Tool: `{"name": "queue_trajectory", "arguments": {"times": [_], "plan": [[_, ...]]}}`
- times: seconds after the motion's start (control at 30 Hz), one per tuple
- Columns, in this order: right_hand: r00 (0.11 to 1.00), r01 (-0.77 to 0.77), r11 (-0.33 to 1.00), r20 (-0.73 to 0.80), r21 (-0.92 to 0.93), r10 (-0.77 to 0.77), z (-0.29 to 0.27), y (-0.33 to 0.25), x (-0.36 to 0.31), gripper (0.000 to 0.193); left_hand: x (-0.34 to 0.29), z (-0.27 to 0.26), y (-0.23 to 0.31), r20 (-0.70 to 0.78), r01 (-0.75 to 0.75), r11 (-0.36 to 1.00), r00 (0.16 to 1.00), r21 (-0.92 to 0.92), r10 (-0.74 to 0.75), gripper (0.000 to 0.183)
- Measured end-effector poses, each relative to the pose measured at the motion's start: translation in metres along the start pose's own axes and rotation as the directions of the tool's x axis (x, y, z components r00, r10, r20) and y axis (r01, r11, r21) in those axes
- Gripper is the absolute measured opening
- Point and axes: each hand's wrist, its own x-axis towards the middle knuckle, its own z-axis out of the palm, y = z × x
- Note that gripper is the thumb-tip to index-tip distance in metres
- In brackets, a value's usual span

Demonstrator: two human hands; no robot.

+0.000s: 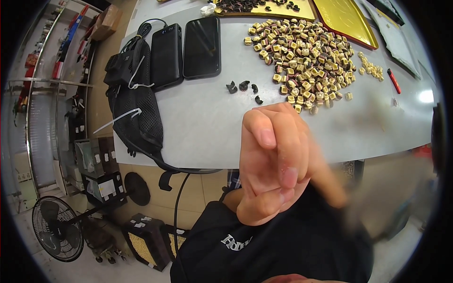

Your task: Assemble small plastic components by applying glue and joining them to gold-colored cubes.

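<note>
My left hand (273, 165) is raised in front of my chest, its palm side facing me. Its fingers are curled and the thumb is folded in against a fingertip; nothing shows between them, and the inside of the grip is hidden. Beside it, a smeared skin-coloured shape (326, 186) appears to be part of my right hand, too blurred to read its fingers. Just beyond the left hand lie a few small black curved pieces (244, 85). Past them, to the right, spreads a large pile of small cream, pink and dark block-shaped pieces (306, 61).
On the grey table (203, 122) are a black phone (202, 47), a black power bank (166, 55) and a black mesh strap (137, 104). Gold trays (349, 21) stand at the back, with a red pen-like tool (393, 81) at right. A fan (57, 228) is lower left.
</note>
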Motion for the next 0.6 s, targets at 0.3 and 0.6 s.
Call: {"name": "queue_trajectory", "arguments": {"times": [0.3,0.6], "plan": [[1.000,-0.006,1.000,0.011,0.006,0.006,-0.001,-0.002,0.002,0.036,0.000,-0.001,-0.001,-0.003,-0.021,0.997,1.000,-0.068,0.021,0.064],[1.000,-0.002,1.000,0.027,0.030,0.002,-0.001,-0.011,0.010,0.037,0.000,0.006,-0.008,-0.090,-0.084,0.996,0.993,-0.025,0.081,0.062]]}}
